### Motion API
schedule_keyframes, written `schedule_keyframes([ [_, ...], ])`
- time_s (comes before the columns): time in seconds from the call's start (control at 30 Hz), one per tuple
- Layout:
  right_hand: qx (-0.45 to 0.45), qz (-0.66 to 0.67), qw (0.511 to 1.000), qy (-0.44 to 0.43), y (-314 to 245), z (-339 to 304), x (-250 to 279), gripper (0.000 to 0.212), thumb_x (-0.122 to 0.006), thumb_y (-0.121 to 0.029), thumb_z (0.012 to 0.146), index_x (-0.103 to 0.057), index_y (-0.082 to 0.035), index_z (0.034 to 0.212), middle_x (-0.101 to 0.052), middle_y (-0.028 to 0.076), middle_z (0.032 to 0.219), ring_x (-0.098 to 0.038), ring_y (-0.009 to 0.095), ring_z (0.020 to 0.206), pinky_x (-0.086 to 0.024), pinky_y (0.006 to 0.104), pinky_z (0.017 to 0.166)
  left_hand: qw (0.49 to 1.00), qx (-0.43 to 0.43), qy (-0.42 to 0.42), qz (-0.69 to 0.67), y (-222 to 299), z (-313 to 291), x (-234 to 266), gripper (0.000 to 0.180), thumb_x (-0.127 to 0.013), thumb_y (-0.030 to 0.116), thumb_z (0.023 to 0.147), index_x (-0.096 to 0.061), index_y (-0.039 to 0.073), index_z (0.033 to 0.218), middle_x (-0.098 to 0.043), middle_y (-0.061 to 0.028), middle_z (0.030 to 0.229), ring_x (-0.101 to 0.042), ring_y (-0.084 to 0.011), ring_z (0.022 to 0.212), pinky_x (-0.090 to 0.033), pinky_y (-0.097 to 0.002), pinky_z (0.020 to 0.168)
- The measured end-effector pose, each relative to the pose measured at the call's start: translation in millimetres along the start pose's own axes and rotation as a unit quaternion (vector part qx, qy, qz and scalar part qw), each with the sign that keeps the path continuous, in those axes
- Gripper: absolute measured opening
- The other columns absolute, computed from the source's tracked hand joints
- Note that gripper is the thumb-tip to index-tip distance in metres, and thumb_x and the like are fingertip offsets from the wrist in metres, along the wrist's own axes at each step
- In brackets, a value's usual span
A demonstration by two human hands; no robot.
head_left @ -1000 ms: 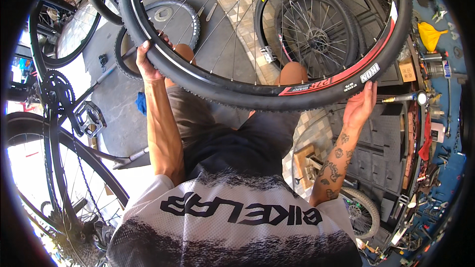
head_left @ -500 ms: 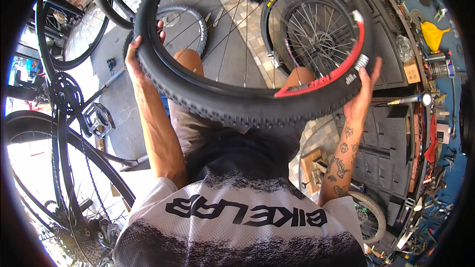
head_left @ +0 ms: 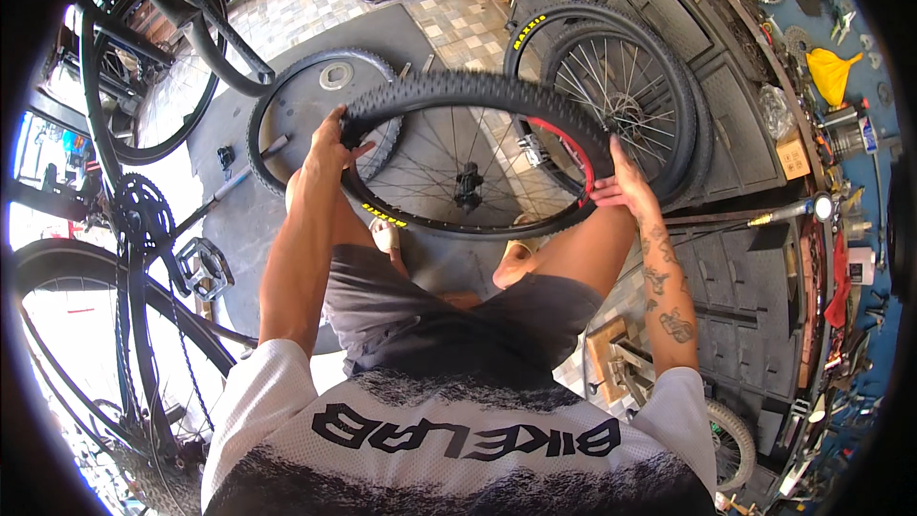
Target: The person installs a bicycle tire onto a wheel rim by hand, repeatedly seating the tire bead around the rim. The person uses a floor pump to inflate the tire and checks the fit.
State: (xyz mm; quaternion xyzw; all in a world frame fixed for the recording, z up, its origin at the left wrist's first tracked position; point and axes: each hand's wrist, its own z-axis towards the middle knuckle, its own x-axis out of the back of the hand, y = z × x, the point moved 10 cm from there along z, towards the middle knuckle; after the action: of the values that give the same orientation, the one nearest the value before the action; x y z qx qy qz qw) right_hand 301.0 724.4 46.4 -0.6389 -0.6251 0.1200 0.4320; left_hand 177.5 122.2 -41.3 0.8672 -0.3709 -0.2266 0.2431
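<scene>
Wheel [head_left: 468,177] sits between both grips: left hand [head_left: 330,141] wraps the knobby tyre [head_left: 449,91], right hand [head_left: 621,186] clamps the red rim strip [head_left: 573,148]. Keep thumbs on the tread, wheel level over your knees.

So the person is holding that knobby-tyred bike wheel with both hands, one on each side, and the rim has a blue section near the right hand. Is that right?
Not quite. The head view shows both hands, left hand and right hand, gripping the knobby-tyred wheel on opposite sides, but the rim section near the right hand is red, not blue.
</scene>
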Motion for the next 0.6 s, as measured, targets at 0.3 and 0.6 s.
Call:
schedule_keyframes([
  [0.3, 0.437, -0.224, 0.870, 0.031, -153.5, 27.4, -83.6, 0.082, -0.070, -0.065, 0.091, -0.058, -0.003, 0.142, -0.061, 0.025, 0.142, -0.060, 0.043, 0.130, -0.045, 0.0473, 0.113, 0.517, -0.587, -0.198, 0.591, 76.9, -102.4, -171.1, 0.082, -0.074, 0.024, 0.080, -0.045, -0.008, 0.150, -0.056, -0.0320, 0.145, -0.056, -0.0455, 0.135, -0.044, -0.0474, 0.116],
  [0.6, 0.396, -0.359, 0.842, -0.079, -204.2, 28.5, -127.9, 0.089, -0.090, -0.055, 0.075, -0.057, 0.003, 0.133, -0.068, 0.024, 0.126, -0.066, 0.036, 0.117, -0.050, 0.0437, 0.102, 0.374, -0.471, -0.349, 0.719, 38.7, -148.2, -283.9, 0.088, -0.092, 0.056, 0.066, -0.064, -0.002, 0.127, -0.072, -0.0262, 0.118, -0.070, -0.0437, 0.110, -0.055, -0.0490, 0.096],
])
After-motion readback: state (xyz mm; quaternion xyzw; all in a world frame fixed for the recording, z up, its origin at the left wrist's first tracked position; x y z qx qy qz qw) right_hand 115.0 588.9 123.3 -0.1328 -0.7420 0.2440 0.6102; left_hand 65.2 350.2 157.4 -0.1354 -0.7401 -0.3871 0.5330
